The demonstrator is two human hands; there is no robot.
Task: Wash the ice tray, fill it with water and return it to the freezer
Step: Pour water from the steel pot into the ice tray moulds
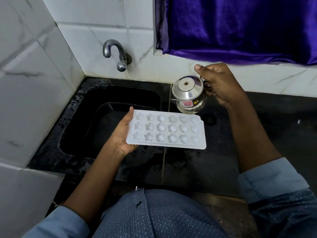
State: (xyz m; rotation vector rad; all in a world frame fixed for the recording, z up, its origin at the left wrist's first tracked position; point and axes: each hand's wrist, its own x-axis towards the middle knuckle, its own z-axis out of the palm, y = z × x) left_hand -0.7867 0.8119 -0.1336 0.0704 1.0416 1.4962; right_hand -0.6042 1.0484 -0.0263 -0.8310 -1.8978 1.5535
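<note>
Head view is showing the left hand (123, 134) gripping the ice tray (166, 130) by its left short end, thumb along the edge and fingers underneath. It is holding the tray level over the right edge of the sink (120, 93), long axis running left to right, 18 cavities facing up. The right hand (217, 83) is curling round the handle of a lidded steel jug (187, 93) just beyond the tray's far right corner, probably for filling. The tap (115, 52) is sitting above the sink's back edge, well apart.
</note>
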